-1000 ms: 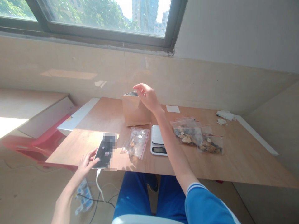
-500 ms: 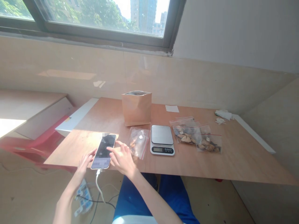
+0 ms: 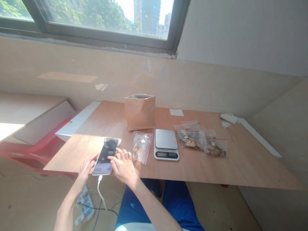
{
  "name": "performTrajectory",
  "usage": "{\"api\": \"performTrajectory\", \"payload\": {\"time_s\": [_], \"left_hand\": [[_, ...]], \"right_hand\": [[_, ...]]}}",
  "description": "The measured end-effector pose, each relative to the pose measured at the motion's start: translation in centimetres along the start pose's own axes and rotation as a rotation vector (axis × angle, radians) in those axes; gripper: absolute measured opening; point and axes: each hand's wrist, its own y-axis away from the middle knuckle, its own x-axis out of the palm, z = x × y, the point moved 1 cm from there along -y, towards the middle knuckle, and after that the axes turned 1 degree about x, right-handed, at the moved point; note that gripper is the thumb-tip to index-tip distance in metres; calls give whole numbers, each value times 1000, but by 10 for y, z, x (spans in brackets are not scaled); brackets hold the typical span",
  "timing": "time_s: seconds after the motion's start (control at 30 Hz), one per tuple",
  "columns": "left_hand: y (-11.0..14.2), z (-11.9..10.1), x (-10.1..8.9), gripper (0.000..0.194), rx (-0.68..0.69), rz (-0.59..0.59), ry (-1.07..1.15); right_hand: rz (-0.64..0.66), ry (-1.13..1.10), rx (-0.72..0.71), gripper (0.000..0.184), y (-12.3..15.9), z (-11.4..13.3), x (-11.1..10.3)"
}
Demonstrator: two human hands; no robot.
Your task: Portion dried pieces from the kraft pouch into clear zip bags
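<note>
Black smartphone (image 3: 105,157) sits between our open hands, the right hand (image 3: 123,166) just back at 3 o'clock, the left hand (image 3: 86,169) at 9 o'clock.

Plywood table (image 3: 247,166) with phone (image 3: 106,156), scale (image 3: 166,144), bags (image 3: 141,147)

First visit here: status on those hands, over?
Left hand at left edge of the phone. Right hand fingertips over its lower right. Charging cable plugged in. Zip bag of dried pieces alongside.

Glossy glass smartphone (image 3: 106,154), smooth plywood tabletop (image 3: 240,163)
</note>
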Motion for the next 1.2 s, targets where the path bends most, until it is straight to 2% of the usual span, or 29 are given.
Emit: {"api": "performTrajectory", "payload": {"time_s": [0.17, 0.37, 0.53, 0.7, 0.8, 0.9, 0.97, 1.03, 1.1, 1.2], "left_hand": [[-2, 3, 0, 61, -7, 2, 12], [0, 1, 0, 59, 8, 4, -2], [1, -2, 1, 60, 1, -7, -34], [0, -6, 3, 56, 11, -51, -57], [-1, -7, 4, 55, -8, -64, -73], [-3, -8, 5, 55, -15, -82, -92], [-4, -6, 5, 55, -8, -103, -106], [-4, -4, 6, 54, 8, -117, -107], [-5, -2, 6, 53, 18, -110, -82], [-6, 0, 6, 53, 2, -97, -32]], "right_hand": [[-11, -42, 39, 31, -1, -2, -3], [46, -34, -28, 28, -1, 0, -5], [-3, -111, 19, 24, -1, -5, -10], [-107, -298, -23, 32, 12, -10, -24], [-267, -301, 87, 28, 20, -21, -39], [-449, -193, 297, 27, 22, -42, -57], [-526, -96, 440, 27, 20, -59, -68], [-525, -20, 571, 35, 15, -73, -76], [-450, 8, 658, 40, 9, -82, -81], [-330, -17, 668, 27, -2, -86, -87]]}}
